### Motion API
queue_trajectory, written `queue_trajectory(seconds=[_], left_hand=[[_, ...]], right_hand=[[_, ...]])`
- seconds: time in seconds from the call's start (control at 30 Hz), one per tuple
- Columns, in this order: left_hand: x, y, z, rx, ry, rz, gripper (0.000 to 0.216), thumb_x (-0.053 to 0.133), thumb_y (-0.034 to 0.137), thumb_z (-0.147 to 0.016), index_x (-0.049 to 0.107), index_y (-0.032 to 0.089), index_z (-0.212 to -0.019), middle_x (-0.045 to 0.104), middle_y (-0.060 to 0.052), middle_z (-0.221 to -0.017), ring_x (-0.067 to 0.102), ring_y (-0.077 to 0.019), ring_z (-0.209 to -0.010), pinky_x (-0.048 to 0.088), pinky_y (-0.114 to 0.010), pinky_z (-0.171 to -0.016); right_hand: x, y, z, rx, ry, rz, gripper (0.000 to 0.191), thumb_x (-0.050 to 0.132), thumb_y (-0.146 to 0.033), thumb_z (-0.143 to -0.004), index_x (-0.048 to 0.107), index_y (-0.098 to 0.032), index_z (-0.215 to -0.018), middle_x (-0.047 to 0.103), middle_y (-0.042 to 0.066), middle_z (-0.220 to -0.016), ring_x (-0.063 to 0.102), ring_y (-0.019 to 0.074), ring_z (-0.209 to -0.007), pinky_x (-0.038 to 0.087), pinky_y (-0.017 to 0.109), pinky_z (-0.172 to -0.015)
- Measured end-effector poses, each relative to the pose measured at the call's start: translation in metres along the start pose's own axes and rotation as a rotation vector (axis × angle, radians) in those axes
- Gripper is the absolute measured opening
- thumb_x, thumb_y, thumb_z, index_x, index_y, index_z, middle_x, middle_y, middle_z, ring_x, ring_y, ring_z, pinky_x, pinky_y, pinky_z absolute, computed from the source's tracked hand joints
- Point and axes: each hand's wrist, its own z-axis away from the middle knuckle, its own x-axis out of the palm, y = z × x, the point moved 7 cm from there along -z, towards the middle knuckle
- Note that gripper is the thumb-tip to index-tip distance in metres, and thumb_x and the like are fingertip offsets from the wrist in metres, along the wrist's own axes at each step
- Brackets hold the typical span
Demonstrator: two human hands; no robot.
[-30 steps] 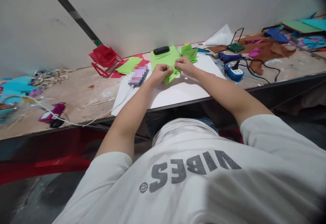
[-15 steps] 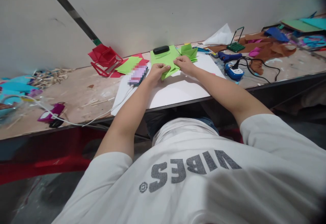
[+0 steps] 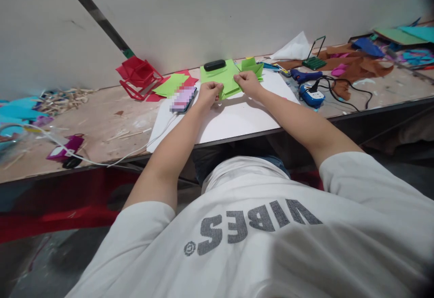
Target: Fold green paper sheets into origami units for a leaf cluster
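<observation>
Between my hands is a piece of green paper point(image 3: 231, 91) with folded edges, held above the white board point(image 3: 237, 119). My left hand point(image 3: 209, 93) pinches its left edge, thumb against fingers. At the opposite side, my right hand point(image 3: 248, 83) grips it with closed fingertips. Behind it lies a larger green sheet point(image 3: 220, 73) with a black oblong case point(image 3: 214, 65) on top. A folded green paper piece point(image 3: 251, 66) stands just beyond my right hand. Left of my left hand rests a phone point(image 3: 183, 99) with a white cable attached.
A small red paper chair point(image 3: 139, 75) stands at the back left near loose sticks point(image 3: 68, 101). To the right are a blue glue gun point(image 3: 306, 75), a blue power socket point(image 3: 312, 95) with black cords, and brown scraps point(image 3: 368, 69). A purple device point(image 3: 66, 149) sits near the front edge.
The held green paper has tilted and lies more level between my hands. My left fingers have curled in more, and my right hand has shifted slightly right.
</observation>
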Motion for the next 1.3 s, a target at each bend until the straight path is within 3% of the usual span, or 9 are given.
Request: queue_trajectory(seconds=[0.13, 0.27, 0.4, 0.63, 0.8, 0.97, 1.13, 1.3], left_hand=[[-0.007, 0.002, -0.006, 0.04, 0.067, -0.028, 0.03, 0.088, 0.018, -0.097, 0.067, 0.022, -0.076, 0.063, 0.003, -0.067, 0.051, -0.0103, -0.057, 0.043, -0.023, -0.058], [-0.015, 0.005, -0.009, 0.087, 0.11, -0.051, 0.028, 0.088, 0.013, -0.092, 0.067, 0.022, -0.076, 0.065, 0.003, -0.07, 0.055, -0.0114, -0.064, 0.042, -0.023, -0.061], [-0.016, 0.005, -0.009, 0.111, 0.115, -0.053, 0.027, 0.092, 0.017, -0.087, 0.066, 0.024, -0.083, 0.067, 0.004, -0.076, 0.061, -0.0126, -0.071, 0.046, -0.022, -0.065], [-0.004, 0.001, -0.004, 0.122, 0.051, -0.06, 0.034, 0.096, 0.016, -0.079, 0.064, 0.026, -0.087, 0.064, 0.004, -0.075, 0.059, -0.0146, -0.07, 0.044, -0.026, -0.064], [-0.008, 0.01, 0.0, 0.231, 0.083, -0.088, 0.037, 0.099, 0.014, -0.077, 0.067, 0.027, -0.091, 0.059, 0.004, -0.077, 0.054, -0.0163, -0.07, 0.044, -0.03, -0.063], [-0.001, 0.015, 0.016, 0.232, 0.078, -0.196, 0.034, 0.096, 0.019, -0.083, 0.066, 0.029, -0.097, 0.055, 0.006, -0.073, 0.055, -0.0193, -0.069, 0.046, -0.033, -0.068], [0.017, 0.023, 0.046, 0.329, -0.016, -0.442, 0.024, 0.088, 0.023, -0.09, 0.064, 0.027, -0.084, 0.066, -0.002, -0.08, 0.06, -0.0258, -0.078, 0.045, -0.041, -0.08], [0.034, 0.039, 0.067, 0.414, -0.102, -0.629, 0.008, 0.075, 0.021, -0.094, 0.071, 0.028, -0.094, 0.081, -0.014, -0.113, 0.073, -0.0388, -0.112, 0.051, -0.053, -0.098]], right_hand=[[-0.004, 0.003, 0.0, 0.01, 0.064, 0.051, 0.064, 0.079, -0.036, -0.116, 0.037, -0.028, -0.068, 0.032, -0.007, -0.065, 0.031, 0.0147, -0.068, 0.032, 0.034, -0.067], [0.006, 0.01, 0.003, 0.125, -0.057, -0.043, 0.048, 0.082, -0.03, -0.111, 0.053, -0.027, -0.073, 0.049, -0.006, -0.064, 0.049, 0.0149, -0.064, 0.046, 0.031, -0.066], [0.011, 0.014, 0.006, 0.163, -0.112, -0.056, 0.048, 0.088, -0.022, -0.102, 0.052, -0.028, -0.072, 0.054, -0.005, -0.066, 0.057, 0.0163, -0.064, 0.053, 0.032, -0.067], [0.006, 0.009, 0.01, 0.154, -0.111, 0.039, 0.044, 0.077, -0.021, -0.11, 0.053, -0.028, -0.073, 0.054, -0.005, -0.067, 0.057, 0.0171, -0.07, 0.051, 0.032, -0.069], [0.01, -0.001, 0.013, 0.152, -0.185, 0.07, 0.028, 0.083, -0.01, -0.099, 0.064, -0.023, -0.084, 0.065, -0.005, -0.076, 0.056, 0.0124, -0.075, 0.05, 0.029, -0.074], [-0.003, -0.009, 0.012, 0.145, -0.23, 0.174, 0.026, 0.084, -0.009, -0.088, 0.064, -0.024, -0.079, 0.068, -0.002, -0.074, 0.059, 0.0169, -0.072, 0.048, 0.033, -0.069], [-0.024, -0.012, 0.02, 0.102, -0.263, 0.331, 0.024, 0.086, -0.005, -0.071, 0.07, -0.022, -0.07, 0.06, -0.004, -0.066, 0.053, 0.0184, -0.072, 0.037, 0.034, -0.071], [-0.024, -0.027, 0.034, 0.007, -0.34, 0.5, 0.012, 0.076, -0.013, -0.085, 0.083, -0.022, -0.084, 0.077, 0.003, -0.081, 0.066, 0.0238, -0.081, 0.041, 0.036, -0.079]])
